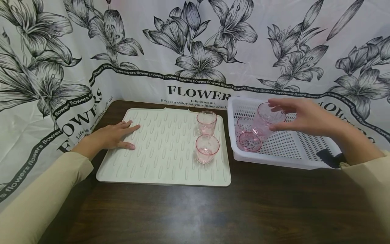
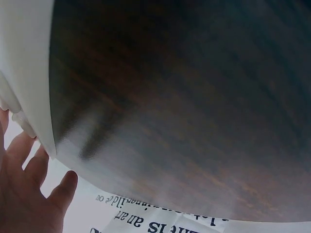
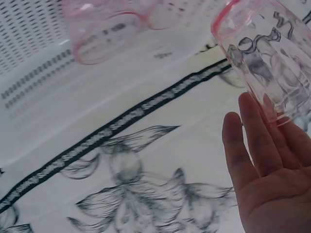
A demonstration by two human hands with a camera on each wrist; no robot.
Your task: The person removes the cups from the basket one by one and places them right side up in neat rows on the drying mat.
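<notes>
My left hand rests with spread fingers on the left edge of a white ridged draining board; the left wrist view catches its fingers at the board's edge. Two clear pink-rimmed glasses stand along the board's right side, one glass behind the other. Over the white basket, my right hand holds another such glass between thumb and fingers. In the right wrist view this glass appears tilted at the fingertips. More pink glasses lie in the basket's left part.
The basket has perforated walls and floor and stands right of the board on a dark wooden table. A white flower-printed cloth hangs behind and at the left. A dark strap shows at my right wrist.
</notes>
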